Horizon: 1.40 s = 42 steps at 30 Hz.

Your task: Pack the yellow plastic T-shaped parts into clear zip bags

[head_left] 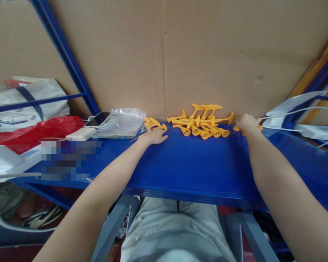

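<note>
My left hand (156, 137) lies at the near side of a small group of yellow plastic pieces (153, 123), its thumb stretched away from the fingers. Thin coil springs (142, 129) lie just left of that group. Across the shelf, my right hand (247, 123) is closed over yellow T-shaped plastic pieces that poke out on both sides of it; how many it covers is hidden. Between the hands is a pile of yellow T-shaped plastic pieces (205, 122), several with flared, cup-like ends facing me.
The blue shelf (191, 163) backs onto a cardboard sheet (196, 54). At left are a clear plastic bag (123, 122), a phone (98, 119), a white power bank (81, 134) and a red bag (57, 127). White cables (281, 128) run at right beside the blue frame post.
</note>
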Each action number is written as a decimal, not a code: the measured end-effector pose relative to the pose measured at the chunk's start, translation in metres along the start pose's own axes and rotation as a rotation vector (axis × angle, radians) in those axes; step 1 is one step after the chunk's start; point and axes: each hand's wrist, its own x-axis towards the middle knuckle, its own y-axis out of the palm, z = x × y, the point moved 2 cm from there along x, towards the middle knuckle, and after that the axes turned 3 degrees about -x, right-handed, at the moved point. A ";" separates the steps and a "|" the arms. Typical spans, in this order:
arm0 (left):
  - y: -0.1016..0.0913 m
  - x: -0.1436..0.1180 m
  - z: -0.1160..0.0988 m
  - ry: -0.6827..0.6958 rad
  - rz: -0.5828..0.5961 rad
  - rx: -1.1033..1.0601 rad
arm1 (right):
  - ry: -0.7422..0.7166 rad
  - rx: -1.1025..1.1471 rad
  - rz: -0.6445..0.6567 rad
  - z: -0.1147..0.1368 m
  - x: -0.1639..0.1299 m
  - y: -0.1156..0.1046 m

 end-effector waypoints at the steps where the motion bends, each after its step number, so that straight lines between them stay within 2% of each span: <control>1: 0.000 0.000 0.000 -0.004 -0.001 -0.005 | 0.017 0.009 0.022 0.000 -0.002 0.000; 3: 0.001 0.001 0.001 0.002 -0.008 -0.013 | 0.041 0.032 0.045 0.000 -0.006 0.001; 9: 0.001 0.003 0.005 0.028 -0.060 -0.017 | -0.048 0.022 -0.061 -0.005 -0.006 0.009; 14: -0.007 0.000 0.010 0.022 -0.205 0.002 | -0.082 -0.058 -0.060 -0.004 -0.006 0.010; 17: -0.009 -0.003 0.015 -0.049 -0.263 -0.005 | -0.075 -0.063 -0.042 -0.001 -0.014 0.005; 20: -0.006 -0.003 0.023 -0.157 -0.226 -0.041 | -0.081 -0.041 -0.017 0.002 -0.021 -0.001; 22: -0.003 0.000 0.029 -0.178 -0.173 -0.037 | -0.085 -0.026 -0.005 0.002 -0.024 -0.003; 25: 0.000 0.007 0.034 -0.109 -0.156 0.026 | -0.076 -0.024 -0.007 0.001 -0.024 -0.003; 30: 0.001 0.013 0.038 -0.055 -0.233 0.062 | -0.073 -0.030 -0.058 0.000 -0.019 0.002; 34: -0.005 0.010 0.039 -0.082 -0.327 -0.063 | -0.053 -0.033 -0.089 -0.001 -0.014 0.007; 38: -0.019 0.004 0.032 -0.094 -0.513 -0.200 | -0.037 -0.033 -0.082 -0.001 -0.013 0.008; 42: -0.034 -0.003 0.019 -0.015 -0.673 -0.327 | -0.031 -0.023 -0.082 -0.001 -0.013 0.008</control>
